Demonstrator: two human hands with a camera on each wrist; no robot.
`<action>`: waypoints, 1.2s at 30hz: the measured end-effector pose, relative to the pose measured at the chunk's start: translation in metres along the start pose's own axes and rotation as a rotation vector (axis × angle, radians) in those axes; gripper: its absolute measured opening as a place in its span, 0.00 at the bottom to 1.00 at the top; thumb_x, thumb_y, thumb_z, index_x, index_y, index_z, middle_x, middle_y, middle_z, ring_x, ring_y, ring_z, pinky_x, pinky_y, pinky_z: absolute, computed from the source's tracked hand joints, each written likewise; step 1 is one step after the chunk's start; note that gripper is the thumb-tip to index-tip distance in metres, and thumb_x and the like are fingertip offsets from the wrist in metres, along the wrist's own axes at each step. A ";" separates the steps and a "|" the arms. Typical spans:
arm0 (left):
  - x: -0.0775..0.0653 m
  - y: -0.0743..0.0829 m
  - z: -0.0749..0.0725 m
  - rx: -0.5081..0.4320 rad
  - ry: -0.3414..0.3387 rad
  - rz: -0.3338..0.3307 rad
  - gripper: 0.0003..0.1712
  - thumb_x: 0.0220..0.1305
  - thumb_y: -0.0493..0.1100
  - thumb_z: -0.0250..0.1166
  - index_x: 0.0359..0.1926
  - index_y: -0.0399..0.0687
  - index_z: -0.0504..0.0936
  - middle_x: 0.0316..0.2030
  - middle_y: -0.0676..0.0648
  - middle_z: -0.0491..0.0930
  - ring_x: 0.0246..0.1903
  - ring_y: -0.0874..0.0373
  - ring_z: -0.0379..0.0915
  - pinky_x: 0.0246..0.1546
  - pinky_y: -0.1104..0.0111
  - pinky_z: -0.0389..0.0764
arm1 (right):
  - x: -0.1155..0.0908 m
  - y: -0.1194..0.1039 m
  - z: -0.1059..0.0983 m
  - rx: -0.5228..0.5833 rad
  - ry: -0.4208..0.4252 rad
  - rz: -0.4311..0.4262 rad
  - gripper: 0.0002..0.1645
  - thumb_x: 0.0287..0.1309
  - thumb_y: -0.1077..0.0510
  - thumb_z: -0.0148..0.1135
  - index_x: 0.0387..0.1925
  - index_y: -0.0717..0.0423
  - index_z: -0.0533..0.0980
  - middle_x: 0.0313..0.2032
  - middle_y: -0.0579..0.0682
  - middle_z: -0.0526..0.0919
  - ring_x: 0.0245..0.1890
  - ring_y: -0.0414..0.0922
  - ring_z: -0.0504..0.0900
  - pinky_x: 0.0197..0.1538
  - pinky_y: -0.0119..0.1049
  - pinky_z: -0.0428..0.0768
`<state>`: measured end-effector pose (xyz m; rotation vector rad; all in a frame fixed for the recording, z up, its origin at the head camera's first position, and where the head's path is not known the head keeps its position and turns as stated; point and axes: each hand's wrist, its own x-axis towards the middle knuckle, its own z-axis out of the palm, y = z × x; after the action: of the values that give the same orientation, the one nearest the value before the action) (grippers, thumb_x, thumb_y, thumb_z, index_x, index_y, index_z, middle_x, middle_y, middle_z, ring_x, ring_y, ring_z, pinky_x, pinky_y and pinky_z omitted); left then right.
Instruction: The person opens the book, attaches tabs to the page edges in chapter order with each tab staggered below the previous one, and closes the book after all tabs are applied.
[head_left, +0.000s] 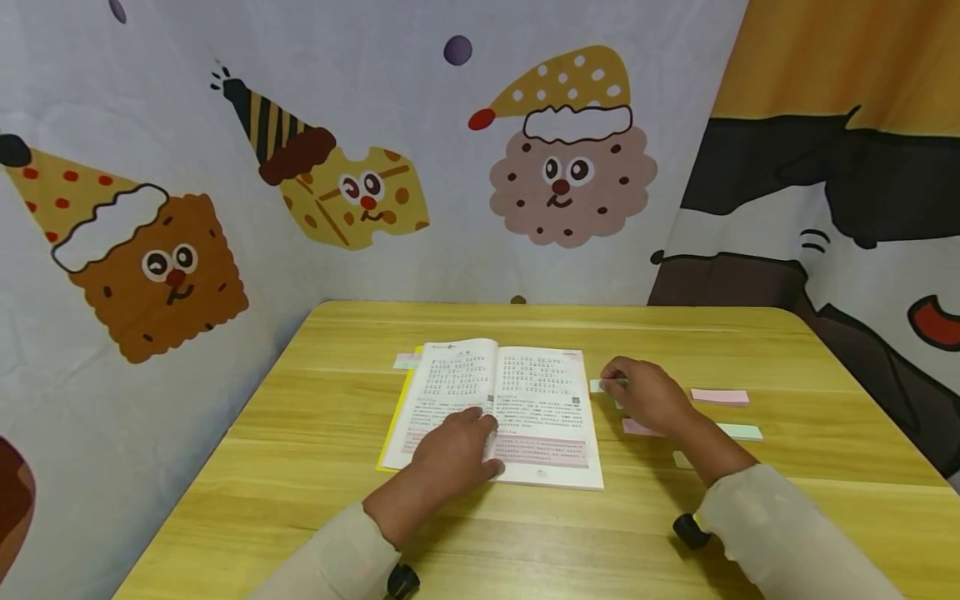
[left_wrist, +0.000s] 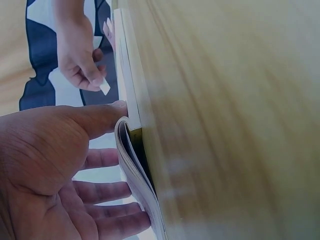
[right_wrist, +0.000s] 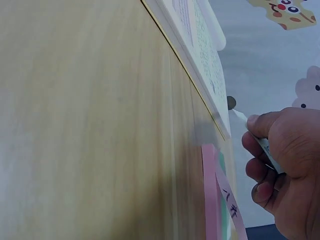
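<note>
An open book (head_left: 540, 375) with printed pages lies on the wooden table. My left hand (head_left: 453, 454) rests across its lower left page near the fold, fingers extended. In the left wrist view, the thumb of that hand (left_wrist: 55, 165) reaches along the book's lower edge. Just beyond the book's right edge, my right hand (head_left: 652, 396) pinches a pale paper strip (right_wrist: 240, 116) between thumb and fingers. Below this hand, in the right wrist view, is a pink sticky-note pad (right_wrist: 210, 190) with a handwritten strip lifting from it.
Right of the book lie another pink pad (head_left: 718, 396), a light green pad (head_left: 741, 432) and a small pale piece (head_left: 682, 460) partly behind the right wrist. Pink and green tabs (head_left: 407, 360) stick out at the book's left edge. A cartoon-printed cloth (head_left: 457, 167) hangs behind the table.
</note>
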<state>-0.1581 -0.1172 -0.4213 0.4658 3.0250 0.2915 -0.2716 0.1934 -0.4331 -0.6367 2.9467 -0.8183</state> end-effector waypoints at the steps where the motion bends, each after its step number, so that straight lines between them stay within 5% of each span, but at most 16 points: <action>1: 0.000 0.000 0.000 0.000 -0.001 0.000 0.32 0.61 0.55 0.75 0.62 0.46 0.80 0.63 0.41 0.77 0.63 0.44 0.73 0.59 0.55 0.77 | 0.001 0.000 0.001 0.011 -0.001 0.010 0.11 0.73 0.55 0.61 0.50 0.56 0.79 0.37 0.47 0.85 0.29 0.41 0.79 0.37 0.43 0.78; 5: 0.001 0.000 0.000 0.002 -0.008 -0.007 0.32 0.61 0.55 0.75 0.62 0.46 0.80 0.63 0.41 0.76 0.63 0.44 0.73 0.58 0.55 0.78 | 0.006 -0.003 0.005 0.047 -0.009 0.059 0.11 0.74 0.54 0.60 0.50 0.56 0.79 0.29 0.45 0.84 0.22 0.42 0.75 0.36 0.43 0.76; 11: 0.001 0.000 0.000 0.000 -0.010 -0.013 0.32 0.61 0.55 0.75 0.62 0.46 0.80 0.63 0.41 0.76 0.63 0.44 0.73 0.58 0.55 0.78 | 0.014 -0.003 0.011 0.040 0.020 0.074 0.11 0.73 0.52 0.61 0.49 0.54 0.80 0.32 0.45 0.84 0.28 0.43 0.76 0.38 0.44 0.76; 15: 0.001 0.000 0.000 -0.005 -0.008 -0.011 0.32 0.61 0.55 0.75 0.62 0.46 0.80 0.63 0.41 0.76 0.63 0.44 0.73 0.59 0.55 0.77 | 0.017 -0.002 0.015 0.061 0.022 0.097 0.13 0.73 0.51 0.61 0.50 0.54 0.79 0.27 0.46 0.82 0.22 0.44 0.72 0.33 0.42 0.72; 31: 0.002 -0.001 0.001 -0.005 -0.017 -0.014 0.33 0.61 0.56 0.74 0.63 0.46 0.79 0.64 0.41 0.76 0.65 0.44 0.71 0.60 0.55 0.76 | 0.027 -0.008 0.027 0.075 0.025 0.172 0.12 0.72 0.49 0.62 0.49 0.52 0.79 0.46 0.51 0.84 0.40 0.48 0.79 0.43 0.46 0.76; 36: 0.002 -0.002 0.002 0.000 -0.009 -0.007 0.33 0.61 0.56 0.75 0.63 0.46 0.79 0.64 0.41 0.76 0.64 0.44 0.72 0.60 0.55 0.76 | 0.030 -0.008 0.028 0.053 0.013 0.174 0.13 0.72 0.49 0.62 0.50 0.52 0.79 0.44 0.49 0.85 0.37 0.47 0.78 0.41 0.45 0.75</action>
<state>-0.1607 -0.1178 -0.4234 0.4556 3.0168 0.2879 -0.2922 0.1616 -0.4508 -0.3666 2.9283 -0.8818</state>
